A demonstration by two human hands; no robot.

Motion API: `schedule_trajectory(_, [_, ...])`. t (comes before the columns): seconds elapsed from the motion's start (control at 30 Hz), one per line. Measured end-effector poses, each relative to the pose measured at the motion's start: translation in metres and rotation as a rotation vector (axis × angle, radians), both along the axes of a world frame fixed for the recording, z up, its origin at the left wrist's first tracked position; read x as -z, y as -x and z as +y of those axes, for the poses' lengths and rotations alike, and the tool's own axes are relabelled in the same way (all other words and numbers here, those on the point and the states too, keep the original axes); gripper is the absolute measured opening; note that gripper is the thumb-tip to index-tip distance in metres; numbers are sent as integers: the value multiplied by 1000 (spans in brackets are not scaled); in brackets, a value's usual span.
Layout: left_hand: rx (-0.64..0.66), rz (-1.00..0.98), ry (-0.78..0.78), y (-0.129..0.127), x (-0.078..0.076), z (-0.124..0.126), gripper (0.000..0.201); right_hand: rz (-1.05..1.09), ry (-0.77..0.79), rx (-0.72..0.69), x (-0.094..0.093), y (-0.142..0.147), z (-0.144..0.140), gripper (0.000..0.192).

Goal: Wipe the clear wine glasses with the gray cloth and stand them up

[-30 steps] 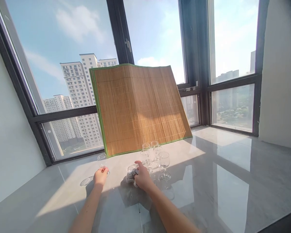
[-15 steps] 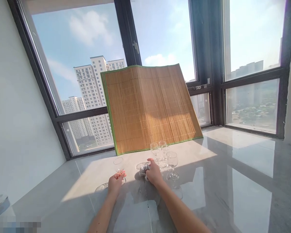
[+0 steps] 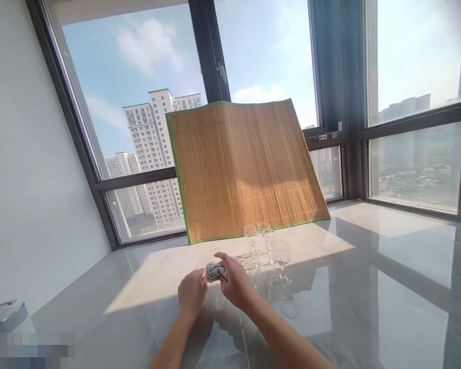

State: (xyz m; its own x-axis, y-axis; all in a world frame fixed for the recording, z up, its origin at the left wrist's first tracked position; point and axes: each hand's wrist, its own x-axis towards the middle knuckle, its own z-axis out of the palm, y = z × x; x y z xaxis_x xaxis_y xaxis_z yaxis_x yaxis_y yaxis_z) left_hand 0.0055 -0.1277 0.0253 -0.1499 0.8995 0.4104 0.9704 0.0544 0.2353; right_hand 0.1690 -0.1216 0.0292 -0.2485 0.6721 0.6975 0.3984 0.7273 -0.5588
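My left hand (image 3: 192, 293) is closed on a clear stemmed glass, which is now almost wholly hidden behind the fingers and the cloth. Bunched in my right hand (image 3: 237, 283) is a pale grey cloth (image 3: 215, 271), pressed up close to the left hand's fingers. The two hands nearly meet above the glossy counter. To their right, several clear wine glasses stand upright in a cluster; the nearest wine glass (image 3: 280, 252) is in front, and another glass (image 3: 251, 237) is farther back near the mat.
A bamboo mat (image 3: 246, 164) with green edging leans against the dark window frame (image 3: 211, 51) at the back. The shiny grey counter (image 3: 341, 302) reflects the windows. A white lidded container (image 3: 5, 320) stands at the lower left, beside the wall.
My right hand has moved left and brought the cloth up to the glass in my left hand. My left hand has shifted slightly right. The view has turned a little left.
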Motion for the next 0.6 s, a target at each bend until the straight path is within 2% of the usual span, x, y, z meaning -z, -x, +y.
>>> schedule_trajectory(0.13, [47, 92, 68, -5, 2, 0, 19, -72, -55, 38, 0, -4, 3, 65])
schedule_trajectory(0.27, [182, 77, 17, -1, 3, 2, 18, -15, -53, 166, -3, -14, 12, 61])
schedule_trajectory(0.4, [273, -14, -41, 6, 3, 2, 19, 75, -35, 303, -3, -24, 20, 56])
schedule_trajectory(0.6, [321, -223, -190, 7, 5, 6, 21, -3, 71, 416, -1, -26, 25, 60])
